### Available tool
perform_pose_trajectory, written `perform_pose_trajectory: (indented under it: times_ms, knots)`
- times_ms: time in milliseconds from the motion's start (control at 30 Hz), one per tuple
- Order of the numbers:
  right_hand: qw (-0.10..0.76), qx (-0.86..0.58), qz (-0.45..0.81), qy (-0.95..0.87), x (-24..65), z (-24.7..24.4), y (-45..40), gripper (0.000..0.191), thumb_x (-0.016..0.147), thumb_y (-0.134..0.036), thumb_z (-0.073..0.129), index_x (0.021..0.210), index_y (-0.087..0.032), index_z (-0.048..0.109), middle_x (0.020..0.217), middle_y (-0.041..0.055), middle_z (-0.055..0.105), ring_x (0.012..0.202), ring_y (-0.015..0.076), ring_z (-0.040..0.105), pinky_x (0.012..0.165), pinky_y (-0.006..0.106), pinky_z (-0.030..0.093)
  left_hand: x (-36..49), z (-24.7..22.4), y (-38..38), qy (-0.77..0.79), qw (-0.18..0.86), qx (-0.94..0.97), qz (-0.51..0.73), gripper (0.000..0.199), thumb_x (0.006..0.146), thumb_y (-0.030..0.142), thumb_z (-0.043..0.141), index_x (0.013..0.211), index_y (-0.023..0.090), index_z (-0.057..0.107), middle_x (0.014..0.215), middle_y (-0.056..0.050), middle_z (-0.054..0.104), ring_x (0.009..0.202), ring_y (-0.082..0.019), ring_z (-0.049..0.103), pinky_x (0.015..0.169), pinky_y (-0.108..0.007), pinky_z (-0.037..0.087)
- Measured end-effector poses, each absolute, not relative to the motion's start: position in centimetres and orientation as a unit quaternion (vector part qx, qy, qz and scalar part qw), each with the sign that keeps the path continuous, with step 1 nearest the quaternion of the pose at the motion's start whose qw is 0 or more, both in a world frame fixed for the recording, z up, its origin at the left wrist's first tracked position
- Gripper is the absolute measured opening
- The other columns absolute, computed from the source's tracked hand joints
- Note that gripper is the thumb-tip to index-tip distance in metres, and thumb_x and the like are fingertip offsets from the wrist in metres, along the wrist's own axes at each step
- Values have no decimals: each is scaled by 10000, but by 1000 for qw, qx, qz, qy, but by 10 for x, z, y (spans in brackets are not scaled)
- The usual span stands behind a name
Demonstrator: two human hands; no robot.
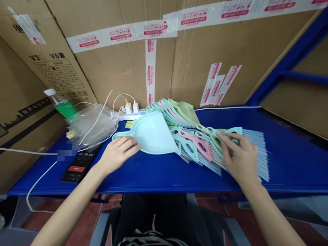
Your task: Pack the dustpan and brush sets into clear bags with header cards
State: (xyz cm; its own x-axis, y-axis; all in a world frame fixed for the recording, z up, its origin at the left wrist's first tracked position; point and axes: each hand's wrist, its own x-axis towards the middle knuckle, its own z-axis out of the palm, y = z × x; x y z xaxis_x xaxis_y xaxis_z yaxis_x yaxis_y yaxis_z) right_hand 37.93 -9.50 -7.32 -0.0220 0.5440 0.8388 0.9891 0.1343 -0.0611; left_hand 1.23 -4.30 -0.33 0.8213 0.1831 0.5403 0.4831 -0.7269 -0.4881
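A light blue dustpan (155, 133) lies face up on the blue table, its handle pointing left. My left hand (119, 152) is closed over the base of that handle, thumb hidden beneath the fingers. To the right, my right hand (239, 155) pinches a light blue hand brush (255, 150), whose pale bristles fan out beyond the fingers. Under and beside it are several more brushes, among them a pink brush (198, 141). Behind them, a row of nested dustpans (176, 111) in blue, pink and green leans in a stack.
At the left lie a phone (79, 164) showing a timer and a crumpled clear plastic bag (93, 121). A bottle with a green label (63, 106) stands behind. White cables run from a power strip (130, 116). Cardboard walls (123, 65) enclose the table's back and sides.
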Motion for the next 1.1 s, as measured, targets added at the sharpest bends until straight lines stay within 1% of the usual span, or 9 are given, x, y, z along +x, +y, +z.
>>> perform_pose_trajectory:
  times_ms: [133, 233, 467, 533, 667, 733, 867, 967, 1100]
  knots:
    - [375, -573, -316, -656, 369, -67, -99, 287, 944, -155, 473, 1121, -234, 685, 965, 130, 682, 801, 268, 633, 617, 358, 389, -16, -20, -73, -237, 268, -904, -235, 366, 1012, 143, 325, 926, 190, 679, 871, -45, 724, 900, -156, 653, 768, -270, 502]
    - [370, -563, -317, -667, 356, -65, -102, 343, 937, -141, 481, 1212, -258, 649, 1003, 126, 670, 831, 277, 624, 654, 370, 409, -29, -29, -89, -252, 240, -909, -230, 364, 1017, 156, 326, 930, 186, 678, 886, -44, 728, 911, -157, 654, 787, -269, 503]
    - [340, -535, -279, -721, 310, -54, -111, 559, 931, -102, 476, 1449, -307, 428, 1117, 137, 625, 923, 294, 604, 727, 393, 433, -40, -36, -100, -272, 196, -919, -205, 378, 1022, 159, 308, 920, 175, 672, 902, -29, 734, 910, -153, 658, 778, -257, 502]
    - [330, -520, -272, -739, 295, -51, -113, 550, 923, -73, 489, 1429, -281, 443, 1124, 138, 619, 946, 286, 589, 747, 390, 436, -40, -38, -99, -270, 174, -926, -198, 391, 1024, 171, 303, 911, 181, 678, 912, -23, 738, 923, -152, 660, 788, -258, 509]
    - [317, -477, -243, -783, 266, -49, -114, 381, 917, -41, 479, 1249, -185, 597, 1111, 160, 610, 990, 275, 558, 778, 388, 441, -38, -40, -92, -268, 132, -934, -195, 395, 1026, 201, 310, 932, 190, 694, 945, -19, 743, 961, -158, 656, 815, -272, 520]
    - [312, -463, -217, -801, 252, -49, -113, 365, 910, -27, 457, 1200, -158, 635, 1110, 166, 609, 988, 270, 543, 772, 384, 439, -36, -41, -88, -269, 115, -936, -197, 393, 1027, 219, 310, 966, 198, 698, 961, -21, 743, 976, -164, 653, 825, -285, 522]
    - [299, -443, -170, -828, 227, -51, -110, 423, 887, -2, 433, 1220, -155, 644, 1119, 166, 614, 975, 264, 524, 762, 375, 431, -32, -45, -83, -266, 71, -938, -212, 373, 1026, 240, 321, 1033, 212, 693, 978, -22, 740, 994, -167, 647, 843, -298, 527]
    - [275, -429, -125, -851, 211, -56, -105, 448, 886, -11, 429, 1258, -165, 625, 1162, 169, 605, 999, 265, 518, 769, 377, 436, -31, -48, -84, -265, 35, -932, -244, 317, 1011, 197, 371, 1070, 213, 682, 1024, -30, 732, 1053, -166, 627, 876, -293, 528]
    - [246, -417, -76, -872, 196, -63, -98, 500, 854, 17, 444, 1287, -176, 603, 1214, 174, 586, 1021, 281, 516, 768, 391, 442, -36, -52, -88, -329, 17, -885, -329, 259, 960, 121, 453, 991, 232, 685, 1035, -40, 710, 1082, -177, 613, 915, -324, 528]
